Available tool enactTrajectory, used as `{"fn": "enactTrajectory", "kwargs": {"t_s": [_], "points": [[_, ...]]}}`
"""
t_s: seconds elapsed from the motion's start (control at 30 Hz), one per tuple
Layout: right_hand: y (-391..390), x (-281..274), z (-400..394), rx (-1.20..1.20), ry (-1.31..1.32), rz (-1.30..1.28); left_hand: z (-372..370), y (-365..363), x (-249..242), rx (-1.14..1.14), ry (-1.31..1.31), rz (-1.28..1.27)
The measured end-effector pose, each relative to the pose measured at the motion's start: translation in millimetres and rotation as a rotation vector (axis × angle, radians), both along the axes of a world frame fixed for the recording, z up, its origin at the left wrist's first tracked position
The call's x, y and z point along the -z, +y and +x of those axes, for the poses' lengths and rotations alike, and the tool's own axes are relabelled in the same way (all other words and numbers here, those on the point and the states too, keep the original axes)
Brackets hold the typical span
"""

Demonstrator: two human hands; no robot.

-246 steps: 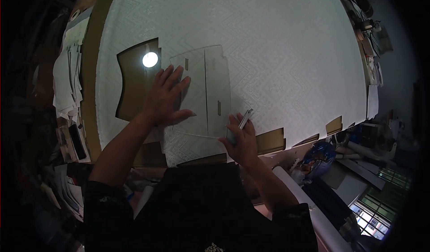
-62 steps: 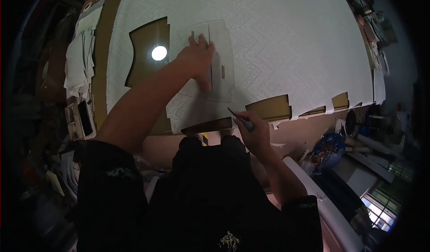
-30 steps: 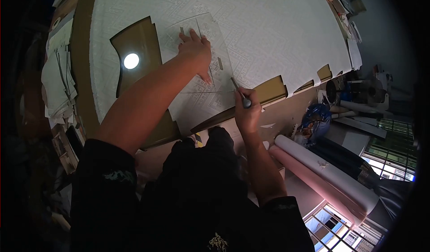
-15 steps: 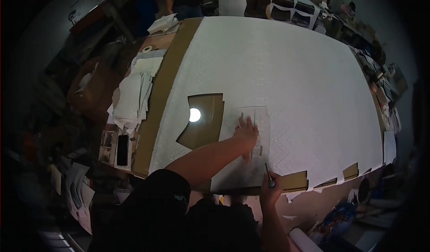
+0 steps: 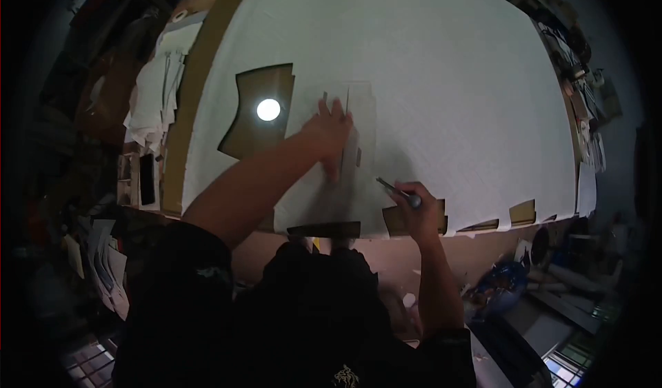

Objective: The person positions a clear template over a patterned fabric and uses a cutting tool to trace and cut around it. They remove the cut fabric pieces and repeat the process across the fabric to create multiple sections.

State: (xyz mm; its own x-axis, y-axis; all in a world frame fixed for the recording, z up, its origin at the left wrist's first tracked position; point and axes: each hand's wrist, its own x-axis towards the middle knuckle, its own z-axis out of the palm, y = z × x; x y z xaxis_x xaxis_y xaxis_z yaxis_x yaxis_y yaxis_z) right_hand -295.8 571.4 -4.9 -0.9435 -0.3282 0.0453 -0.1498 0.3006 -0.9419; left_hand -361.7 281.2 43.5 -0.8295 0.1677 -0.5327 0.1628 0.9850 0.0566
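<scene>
A large white sheet of fabric (image 5: 455, 112) covers the table. My left hand (image 5: 331, 136) lies spread on a clear template (image 5: 363, 112) placed on the fabric. Right of the template's lower part, my right hand (image 5: 419, 205) is closed round a slim cutting tool (image 5: 394, 188) with a rounded metal end. Its tip points up and left, near the template's right edge. To the left of my left hand, a cut-out opening (image 5: 255, 133) in the fabric shows the brown surface and a round bright reflection.
Stacked white pieces (image 5: 153, 95) and a black phone (image 5: 147, 179) lie along the left side. More cut-outs (image 5: 522, 212) run along the near edge. Rolls and a blue bag (image 5: 502, 281) are below at the right. Papers (image 5: 586, 188) hang at the right edge.
The view has tilted down and shifted. My right hand has moved up from the near edge with the tool, now tilted further left. My left hand stays spread on the template.
</scene>
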Motion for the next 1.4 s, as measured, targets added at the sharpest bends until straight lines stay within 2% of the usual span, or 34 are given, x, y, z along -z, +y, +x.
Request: {"fn": "enactTrajectory", "kwargs": {"t_s": [0.1, 0.17, 0.2, 0.27, 0.47, 0.8, 0.97, 1.0, 1.2, 1.27, 1.3, 1.37, 1.4], "points": [[4.0, -13.3, -26.9, -0.111, 0.007, 0.075, 1.0, 2.2, -0.8, -0.003, -0.021, -0.008], [3.2, -14.8, -41.3, -0.329, -0.095, 0.049, 1.5, 3.6, -4.3, -0.017, -0.028, -0.021], [0.2, -24.0, -46.7, -0.332, -0.103, 0.049, 2.1, 3.9, -6.0, -0.016, -0.025, -0.022], [-7.6, -47.2, -55.4, -0.472, -0.077, 0.209, 2.2, 3.4, -6.2, -0.020, -0.028, -0.025], [-13.4, -50.1, -72.2, -0.620, 0.017, 0.226, 3.6, 3.6, -5.1, -0.015, -0.001, -0.028], [-13.9, -37.1, -75.3, -0.684, 0.125, 0.256, 3.2, 2.9, -3.3, -0.008, 0.003, -0.025], [0.1, 1.9, -68.0, -0.541, -0.251, -0.033, 2.7, 2.5, -2.0, -0.005, 0.003, -0.023], [0.5, 3.1, -66.7, -0.539, -0.257, -0.040, 2.7, 3.2, -2.9, -0.010, 0.002, -0.026], [1.2, -2.8, -60.2, -0.528, -0.214, -0.021, 2.0, 4.8, -6.2, -0.008, 0.002, -0.025], [-0.3, -8.4, -44.8, -0.381, -0.029, 0.021, 1.6, 5.1, -7.0, -0.004, 0.007, -0.020], [-3.2, -8.1, -35.4, -0.372, -0.026, 0.024, 1.5, 5.2, -6.2, -0.012, 0.006, -0.025], [-10.8, -6.0, -14.0, -0.063, 0.057, 0.008, 2.3, 4.4, -5.8, -0.004, 0.007, -0.020], [-15.6, -8.8, -5.9, -0.047, 0.061, 0.017, 2.2, 3.4, -6.5, -0.018, 0.000, -0.013]]}}
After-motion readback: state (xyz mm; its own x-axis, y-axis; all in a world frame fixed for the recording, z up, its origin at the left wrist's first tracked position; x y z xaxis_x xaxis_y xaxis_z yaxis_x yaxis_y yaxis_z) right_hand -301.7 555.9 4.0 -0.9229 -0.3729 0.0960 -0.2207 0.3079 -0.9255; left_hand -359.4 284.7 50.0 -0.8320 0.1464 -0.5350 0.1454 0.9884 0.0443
